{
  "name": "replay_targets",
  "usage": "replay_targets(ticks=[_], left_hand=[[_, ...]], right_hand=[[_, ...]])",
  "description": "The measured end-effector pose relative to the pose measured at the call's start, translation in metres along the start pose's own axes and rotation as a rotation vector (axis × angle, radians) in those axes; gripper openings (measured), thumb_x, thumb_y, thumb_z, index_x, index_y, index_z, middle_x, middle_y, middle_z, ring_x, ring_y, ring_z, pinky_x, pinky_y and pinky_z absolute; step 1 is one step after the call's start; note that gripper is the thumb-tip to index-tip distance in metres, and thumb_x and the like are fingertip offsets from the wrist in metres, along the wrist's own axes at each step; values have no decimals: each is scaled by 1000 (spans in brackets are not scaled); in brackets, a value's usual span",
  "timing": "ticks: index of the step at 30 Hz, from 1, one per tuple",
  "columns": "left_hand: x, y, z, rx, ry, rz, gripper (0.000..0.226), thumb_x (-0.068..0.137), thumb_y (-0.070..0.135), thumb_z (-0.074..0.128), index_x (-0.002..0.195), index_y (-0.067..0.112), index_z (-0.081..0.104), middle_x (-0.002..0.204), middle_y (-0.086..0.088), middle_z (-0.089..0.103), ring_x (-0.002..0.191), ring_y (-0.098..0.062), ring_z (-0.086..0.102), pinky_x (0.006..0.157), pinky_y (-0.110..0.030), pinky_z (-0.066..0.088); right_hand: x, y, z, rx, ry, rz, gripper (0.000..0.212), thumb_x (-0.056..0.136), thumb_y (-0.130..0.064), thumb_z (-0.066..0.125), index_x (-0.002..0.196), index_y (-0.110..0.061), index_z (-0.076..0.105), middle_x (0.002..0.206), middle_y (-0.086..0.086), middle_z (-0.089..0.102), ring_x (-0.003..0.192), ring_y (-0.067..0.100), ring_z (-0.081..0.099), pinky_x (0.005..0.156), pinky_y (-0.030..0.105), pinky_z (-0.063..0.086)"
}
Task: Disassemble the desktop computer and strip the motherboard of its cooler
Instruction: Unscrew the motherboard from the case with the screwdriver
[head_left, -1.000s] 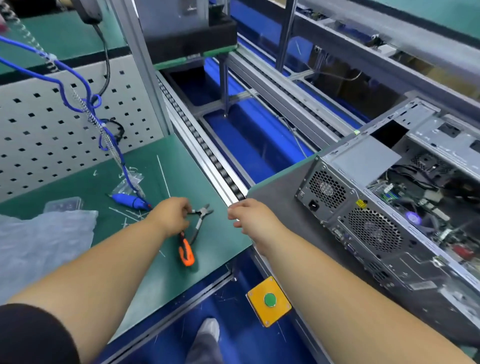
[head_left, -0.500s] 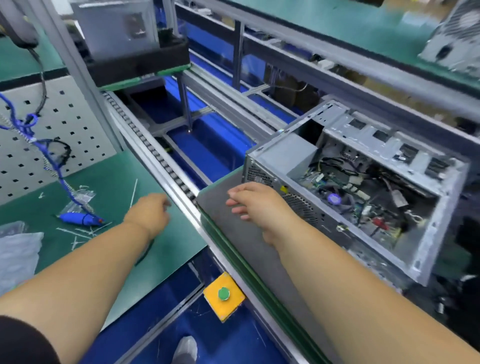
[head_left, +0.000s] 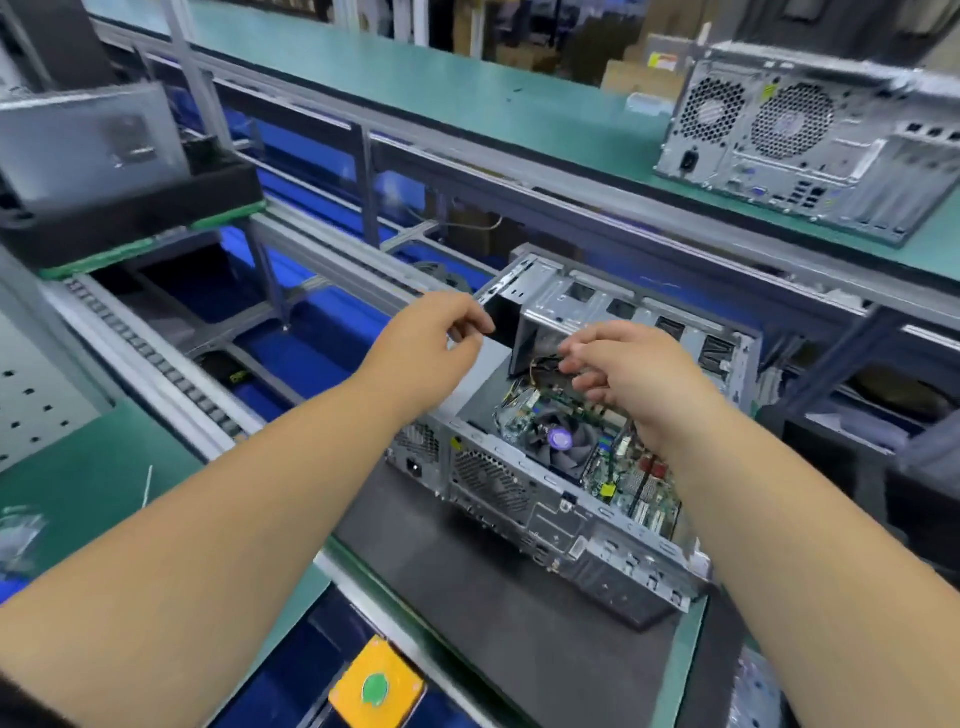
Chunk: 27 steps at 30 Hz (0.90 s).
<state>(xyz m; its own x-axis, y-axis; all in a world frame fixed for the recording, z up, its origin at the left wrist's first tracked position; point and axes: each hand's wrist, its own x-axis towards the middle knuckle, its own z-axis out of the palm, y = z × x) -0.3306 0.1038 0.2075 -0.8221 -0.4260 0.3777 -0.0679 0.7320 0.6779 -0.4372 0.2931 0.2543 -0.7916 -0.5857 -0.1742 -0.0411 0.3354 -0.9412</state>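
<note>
1. Below the right hand's (head_left: 631, 379) fingers (head_left: 582, 364), down inside the open desktop computer (head_left: 561, 467), sits the cooler (head_left: 558, 439), its fan face turned up toward the camera on the motherboard (head_left: 631, 480).
2. Right fingers are loosely curled and reach toward the yellow-and-black cables (head_left: 537, 364) just off their tips; whether they already pinch a wire I cannot tell, as motion blur hides the contact.
3. Left hand (head_left: 434, 340) hovers over the case's far-left upper corner, fingers bent inward with thumb and forefinger close together; nothing can be made out between them, and touch with the metal edge cannot be confirmed.
4. From the left fingers the cooler lies down and to the right, well apart; from the right fingers it is near, almost straight beneath.
5. My judgement: the right hand is the nearer one for the cooler, but the cables crossing above it likely need unplugging first.
6. Case long axis runs from the left fingers toward lower right across the dark pallet (head_left: 467, 597).
</note>
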Motion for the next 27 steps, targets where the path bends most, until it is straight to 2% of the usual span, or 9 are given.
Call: replay_targets(ticks=[4,6,8,11,14,17,20,23,27], left_hand=[[32,-6,14,4,-181,74,17,90,13,59,96,26,67,93,14,60,88,2,53,77,-4,37],[48,-9,19,13,-263,118,16,89,12,60,97,22,69,96,9,62,88,-4,56,82,-19,45],[64,-14,22,53,-326,182,17,87,10,61,99,19,70,97,5,63,90,-9,56,85,-28,46],[86,-24,27,132,-424,227,20,88,12,59,103,20,69,103,1,64,100,-15,55,90,-32,43],[103,-30,35,144,-494,216,20,89,15,59,103,25,68,104,3,63,102,-17,56,91,-32,44],[115,-30,43,129,-541,199,18,89,18,60,102,28,69,91,14,56,98,-14,57,89,-31,46],[124,-30,51,165,-593,190,18,89,20,59,102,28,68,93,12,57,99,-13,56,86,-28,45],[125,-35,60,226,-621,155,18,90,21,56,102,28,68,100,9,61,98,-15,57,81,-28,45],[120,-44,66,275,-598,110,21,90,22,52,99,32,68,108,8,64,100,-16,59,83,-35,50]], right_hand=[[36,12,5,-214,25,62,14,92,-13,59,85,-14,71,76,0,69,58,8,58,49,15,44],[54,18,14,-403,-3,71,11,91,-17,63,83,-18,71,73,-3,68,58,6,58,44,13,41],[73,21,23,-626,-37,57,13,88,-19,66,78,-26,70,70,-9,66,62,8,59,52,18,45],[95,25,29,-845,-57,61,20,85,-19,65,71,-33,64,72,-16,62,73,11,60,67,25,47],[104,27,22,-886,-54,95,18,85,-17,64,75,-33,66,79,-13,67,71,11,61,62,26,46],[104,32,4,-815,-23,120,19,86,-17,65,75,-33,66,80,-9,70,77,15,66,71,29,53],[102,40,-5,-798,-33,124,17,86,-18,66,76,-32,67,72,-15,65,71,10,62,56,18,43],[105,50,9,-844,-148,88,7,87,-24,66,86,-30,69,77,-16,62,76,9,60,61,21,40],[107,51,27,-999,-320,-43,9,89,-27,63,95,-29,69,91,-11,59,85,11,58,73,27,46]])
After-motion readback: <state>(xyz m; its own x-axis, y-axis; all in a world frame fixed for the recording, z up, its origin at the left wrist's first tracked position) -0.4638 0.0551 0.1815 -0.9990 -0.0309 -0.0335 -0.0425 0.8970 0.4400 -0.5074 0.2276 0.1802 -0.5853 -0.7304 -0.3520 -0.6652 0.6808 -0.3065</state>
